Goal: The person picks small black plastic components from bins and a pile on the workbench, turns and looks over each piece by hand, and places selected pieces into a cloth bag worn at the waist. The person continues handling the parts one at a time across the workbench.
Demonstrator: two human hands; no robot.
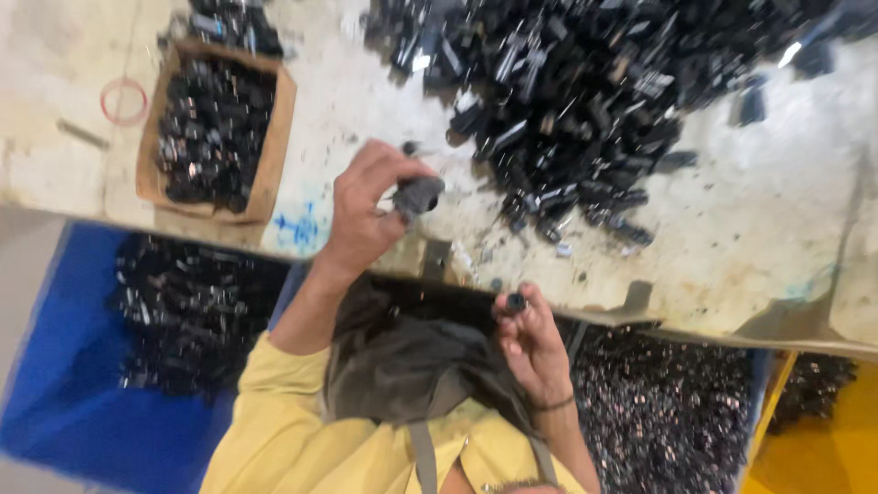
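Fingers [389, 174] pinching grey part [419, 194] — left wrist bent, right hand [529, 340] raised

Yellow shirt [274, 430], sleeve pushed up above elbow, collar open at lower frame edge. Dark grey-brown apron [402, 366] across chest, grey strap [422, 462] running down middle. Thin dark band [552, 403] around one wrist. Both hands bare, no gloves, forearms uncovered.

The left hand [366, 206] grips a dark grey part [419, 195] over the worn counter [786, 229]. The right hand [530, 343] pinches a small black piece [517, 301] at the counter's edge. Nearby lie a black parts heap [585, 101] and a filled cardboard box [274, 137].
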